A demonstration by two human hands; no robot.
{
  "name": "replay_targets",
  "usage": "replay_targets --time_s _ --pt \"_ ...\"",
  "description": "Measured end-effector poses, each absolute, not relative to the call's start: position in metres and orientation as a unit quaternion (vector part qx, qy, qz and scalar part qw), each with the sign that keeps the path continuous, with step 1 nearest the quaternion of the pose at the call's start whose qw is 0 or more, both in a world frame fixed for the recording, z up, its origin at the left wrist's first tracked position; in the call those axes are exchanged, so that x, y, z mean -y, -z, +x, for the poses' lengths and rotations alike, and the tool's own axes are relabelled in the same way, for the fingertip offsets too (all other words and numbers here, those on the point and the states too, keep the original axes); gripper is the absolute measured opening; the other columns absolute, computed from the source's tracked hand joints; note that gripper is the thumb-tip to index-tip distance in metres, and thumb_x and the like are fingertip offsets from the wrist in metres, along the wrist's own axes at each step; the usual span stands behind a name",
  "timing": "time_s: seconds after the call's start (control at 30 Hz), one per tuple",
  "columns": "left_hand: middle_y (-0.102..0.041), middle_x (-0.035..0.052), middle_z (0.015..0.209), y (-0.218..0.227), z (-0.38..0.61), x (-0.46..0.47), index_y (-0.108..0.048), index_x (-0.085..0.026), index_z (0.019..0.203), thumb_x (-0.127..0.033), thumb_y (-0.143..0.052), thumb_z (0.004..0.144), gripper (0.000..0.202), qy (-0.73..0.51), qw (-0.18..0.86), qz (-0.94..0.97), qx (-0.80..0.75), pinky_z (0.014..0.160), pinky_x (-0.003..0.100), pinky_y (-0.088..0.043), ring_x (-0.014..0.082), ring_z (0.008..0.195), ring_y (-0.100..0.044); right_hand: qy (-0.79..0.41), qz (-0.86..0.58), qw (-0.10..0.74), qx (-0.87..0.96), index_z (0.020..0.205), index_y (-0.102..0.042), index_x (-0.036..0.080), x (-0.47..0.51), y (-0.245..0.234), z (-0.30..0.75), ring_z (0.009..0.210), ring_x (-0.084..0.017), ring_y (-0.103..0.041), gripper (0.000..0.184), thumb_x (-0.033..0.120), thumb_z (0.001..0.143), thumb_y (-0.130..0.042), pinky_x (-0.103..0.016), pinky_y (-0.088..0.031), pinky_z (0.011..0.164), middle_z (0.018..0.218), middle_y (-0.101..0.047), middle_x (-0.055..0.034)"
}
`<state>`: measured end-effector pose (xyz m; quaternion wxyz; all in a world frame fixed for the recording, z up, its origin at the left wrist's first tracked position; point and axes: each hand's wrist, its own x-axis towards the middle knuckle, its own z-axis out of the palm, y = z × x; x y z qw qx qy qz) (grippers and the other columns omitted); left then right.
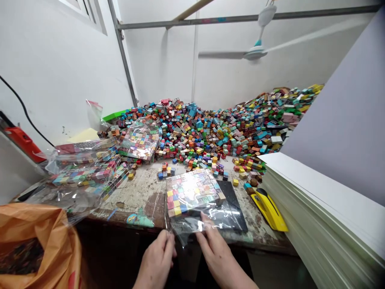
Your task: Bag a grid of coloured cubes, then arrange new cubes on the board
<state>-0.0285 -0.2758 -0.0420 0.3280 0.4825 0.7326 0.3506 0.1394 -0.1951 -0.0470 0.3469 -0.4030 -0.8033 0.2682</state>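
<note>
The left hand [158, 257] pinches the clear bag [187, 228]; the right hand [217, 249] touches it, perhaps pinching. The cube block [194, 189] lies at their twelve o'clock, on the bench [130, 196]: better to pull evenly.

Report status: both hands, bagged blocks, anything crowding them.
Left hand closed at near-left corner of clear bag; right hand on its near side. Bagged blocks partly over black board. Loose blocks just beyond, yellow tool to right.
</note>
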Motion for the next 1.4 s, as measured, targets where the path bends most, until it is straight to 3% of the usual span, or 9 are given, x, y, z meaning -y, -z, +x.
replay_targets --time_s 0.2,0.27,0.47,0.6,0.67,0.77,0.97,1.2,1.4 --pt "-0.056 -0.0032 0.062 0.043 -0.084 0.278 -0.048 -0.022 0.071 -0.049 -0.027 0.088 0.039 -0.352 0.235 0.427 -0.799 0.059 0.024 -0.040 0.0143 0.055 -0.054 -0.387 -0.346 0.275 0.809 0.097 -0.060 0.024 0.216 0.008 0.174 0.080 -0.016 -0.060 0.024 0.032 0.090 -0.038 -0.025 -0.052 0.072 0.093 -0.061 -0.0053" --pt "-0.057 -0.0026 0.063 0.040 -0.095 0.276 -0.049 -0.022 0.071 -0.048 -0.028 0.088 0.037 -0.340 0.194 0.427 -0.815 0.060 0.024 -0.041 0.0153 0.057 -0.055 -0.332 -0.405 0.306 0.795 0.094 -0.055 0.023 0.215 0.006 0.185 0.070 -0.015 -0.057 0.016 0.034 0.086 -0.046 -0.024 -0.051 0.061 0.088 -0.056 -0.0049" --pt "-0.056 0.0013 0.073 0.043 -0.092 0.286 -0.049 -0.021 0.079 -0.051 -0.039 0.083 0.032 -0.372 0.064 0.421 -0.825 0.064 0.030 -0.045 0.0193 0.067 -0.056 -0.184 -0.500 0.297 0.792 0.109 -0.037 0.018 0.201 0.030 0.174 0.067 -0.016 -0.052 0.043 0.034 0.075 -0.058 -0.031 -0.049 0.062 0.096 -0.047 -0.0079" --pt "-0.052 0.0003 0.066 0.053 -0.071 0.308 -0.049 -0.019 0.072 -0.041 -0.048 0.083 0.025 -0.418 0.008 0.487 -0.767 0.056 0.025 -0.045 0.0149 0.058 -0.052 -0.168 -0.519 0.224 0.808 0.086 -0.039 0.022 0.193 0.028 0.165 0.056 -0.015 -0.050 0.018 0.037 0.081 -0.047 -0.027 -0.041 0.050 0.075 -0.048 -0.0003" --pt "-0.052 -0.0006 0.061 0.052 -0.056 0.311 -0.050 -0.019 0.069 -0.028 -0.049 0.085 0.019 -0.405 0.033 0.614 -0.677 0.054 0.022 -0.044 0.0123 0.056 -0.051 -0.145 -0.514 0.199 0.822 0.074 -0.035 0.024 0.193 0.023 0.164 0.052 -0.014 -0.047 0.020 0.039 0.087 -0.037 -0.026 -0.035 0.048 0.065 -0.046 0.0024" --pt "-0.059 0.0021 0.069 0.045 -0.032 0.297 -0.056 -0.018 0.084 -0.014 -0.049 0.085 0.008 -0.391 0.045 0.750 -0.531 0.061 0.024 -0.047 0.0134 0.065 -0.055 -0.106 -0.494 0.206 0.838 0.067 -0.031 0.024 0.195 0.015 0.163 0.049 -0.014 -0.046 0.027 0.036 0.091 -0.027 -0.027 -0.031 0.048 0.060 -0.044 0.0035" --pt "-0.058 0.0133 0.114 0.041 -0.008 0.251 -0.041 -0.012 0.126 0.000 -0.039 0.085 0.043 -0.400 -0.049 0.797 -0.449 0.087 0.035 -0.049 0.0192 0.106 -0.053 -0.107 -0.466 0.232 0.847 0.067 -0.034 0.023 0.203 0.011 0.155 0.050 -0.013 -0.046 0.027 0.031 0.093 -0.026 -0.027 -0.029 0.050 0.060 -0.045 0.0033" --pt "-0.047 0.0169 0.128 0.041 -0.005 0.225 -0.036 -0.005 0.130 -0.014 -0.042 0.088 0.044 -0.309 -0.161 0.777 -0.525 0.096 0.045 -0.044 0.0274 0.127 -0.033 -0.123 -0.406 0.263 0.866 0.069 -0.037 0.023 0.211 0.012 0.145 0.050 -0.013 -0.045 0.023 0.023 0.091 -0.030 -0.026 -0.028 0.049 0.061 -0.048 0.0024" --pt "-0.052 0.0129 0.124 0.036 -0.005 0.205 -0.042 -0.009 0.127 -0.024 -0.036 0.092 0.038 -0.299 -0.242 0.765 -0.516 0.093 0.041 -0.045 0.0250 0.123 -0.040 -0.139 -0.354 0.273 0.884 0.076 -0.042 0.022 0.218 0.015 0.137 0.056 -0.013 -0.052 0.016 0.018 0.089 -0.032 -0.025 -0.031 0.051 0.068 -0.053 0.0010"
